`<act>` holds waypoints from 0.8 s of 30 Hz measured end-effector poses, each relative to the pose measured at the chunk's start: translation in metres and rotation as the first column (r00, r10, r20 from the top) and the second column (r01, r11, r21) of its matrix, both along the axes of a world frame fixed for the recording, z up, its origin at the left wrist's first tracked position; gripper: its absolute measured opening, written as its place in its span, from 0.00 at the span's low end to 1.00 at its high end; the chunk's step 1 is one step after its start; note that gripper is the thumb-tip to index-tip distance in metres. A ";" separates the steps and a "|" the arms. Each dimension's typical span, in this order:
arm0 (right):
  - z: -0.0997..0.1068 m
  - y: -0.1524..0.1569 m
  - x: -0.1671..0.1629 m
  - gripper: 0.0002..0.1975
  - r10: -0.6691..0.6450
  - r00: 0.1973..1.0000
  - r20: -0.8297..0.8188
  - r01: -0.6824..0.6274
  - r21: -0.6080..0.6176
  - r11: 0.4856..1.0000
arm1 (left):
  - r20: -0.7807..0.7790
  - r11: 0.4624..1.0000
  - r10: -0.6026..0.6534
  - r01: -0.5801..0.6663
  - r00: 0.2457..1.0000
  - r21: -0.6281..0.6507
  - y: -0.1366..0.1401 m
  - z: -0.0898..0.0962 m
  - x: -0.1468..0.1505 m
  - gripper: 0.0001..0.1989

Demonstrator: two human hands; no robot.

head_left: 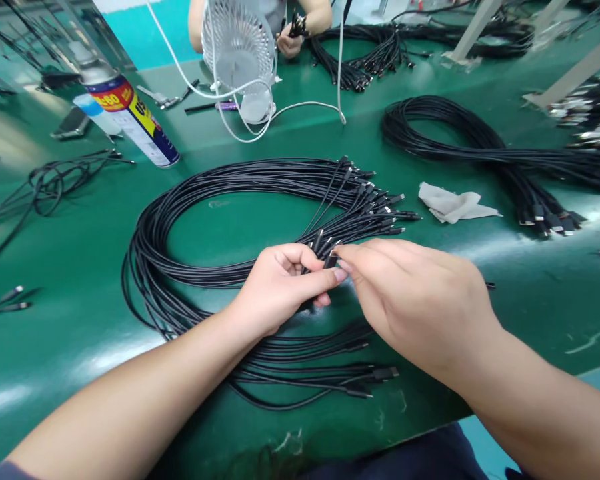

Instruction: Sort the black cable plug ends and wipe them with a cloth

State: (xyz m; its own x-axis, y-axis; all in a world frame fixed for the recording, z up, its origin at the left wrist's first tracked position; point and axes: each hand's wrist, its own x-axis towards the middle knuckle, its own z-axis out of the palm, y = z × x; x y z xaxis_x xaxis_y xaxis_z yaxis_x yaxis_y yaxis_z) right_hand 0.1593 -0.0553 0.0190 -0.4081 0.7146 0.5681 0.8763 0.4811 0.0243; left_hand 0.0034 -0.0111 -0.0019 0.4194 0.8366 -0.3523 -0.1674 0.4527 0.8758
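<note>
My left hand is closed around several black USB cables, and their metal-tipped plugs stick up between thumb and fingers. Close beside it, my right hand pinches at one of these plugs with thumb and forefinger; the fingertips partly hide what they grip. Beneath both hands lies a large looped bundle of black cables, its plug ends fanned out to the right. More cable ends from the bundle lie on the green table nearer to me.
A white fan with a white cord and a spray can stand at the back. A crumpled cloth and another cable bundle lie to the right. Across the table, a person's hand holds dark cable ends. Loose cables lie left.
</note>
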 end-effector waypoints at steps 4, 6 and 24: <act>0.001 0.000 0.002 0.11 0.009 1.000 0.016 -0.009 -0.010 1.000 | 0.004 1.000 0.014 -0.014 1.000 0.009 0.000 -0.001 0.001 0.19; 0.001 0.000 0.004 0.11 0.012 1.000 0.027 -0.012 -0.015 1.000 | 0.002 1.000 0.014 -0.014 1.000 0.006 0.000 -0.001 0.001 0.19; 0.003 -0.002 0.009 0.14 0.005 0.997 0.073 0.000 -0.062 0.998 | -0.036 1.000 -0.010 0.011 0.999 0.013 0.001 -0.003 0.001 0.19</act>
